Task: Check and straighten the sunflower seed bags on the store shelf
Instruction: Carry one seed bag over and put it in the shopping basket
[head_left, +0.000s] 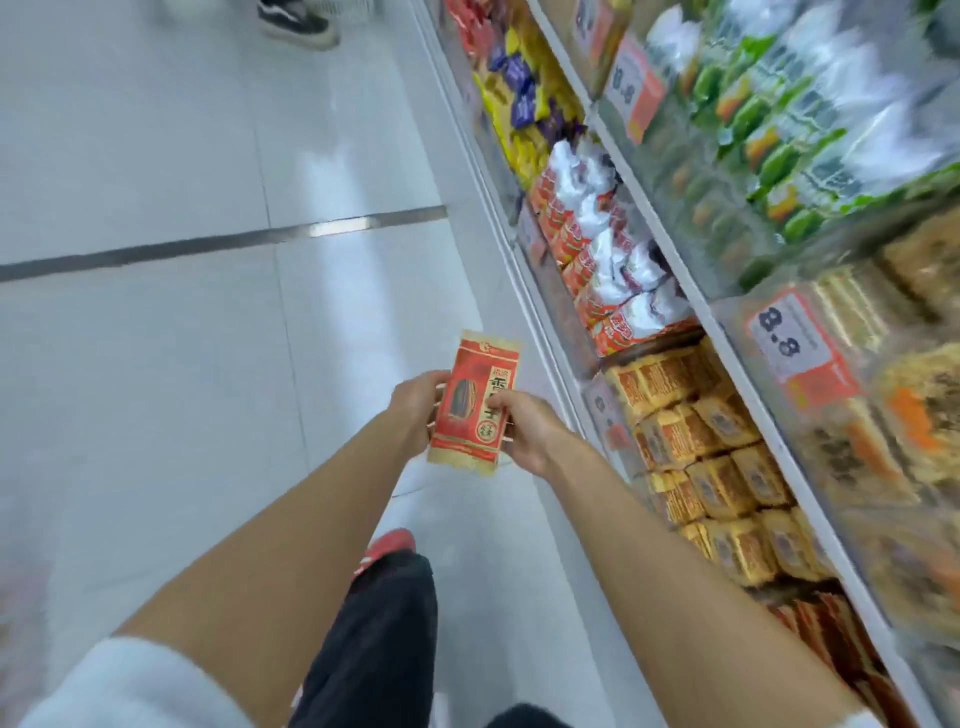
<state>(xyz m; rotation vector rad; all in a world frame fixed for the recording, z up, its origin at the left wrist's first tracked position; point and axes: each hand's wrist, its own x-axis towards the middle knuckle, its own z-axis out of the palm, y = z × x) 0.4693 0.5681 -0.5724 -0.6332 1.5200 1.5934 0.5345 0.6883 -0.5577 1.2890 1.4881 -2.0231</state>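
A red and tan sunflower seed bag (475, 400) with a picture of a striped seed is held upright over the aisle floor, in front of me. My left hand (415, 410) grips its left edge from behind. My right hand (524, 428) holds its right edge, thumb across the front. The store shelf (727, 332) runs along my right side, and the bag is clear of it, to its left.
The lower shelf holds yellow-orange snack packs (717, 447), red and white bags (608, 260) and yellow-purple bags (524, 98). The upper shelf carries green packets (779, 124) behind 8.8 price tags (789, 343). Another person's shoe (296, 21) is far up the tiled aisle.
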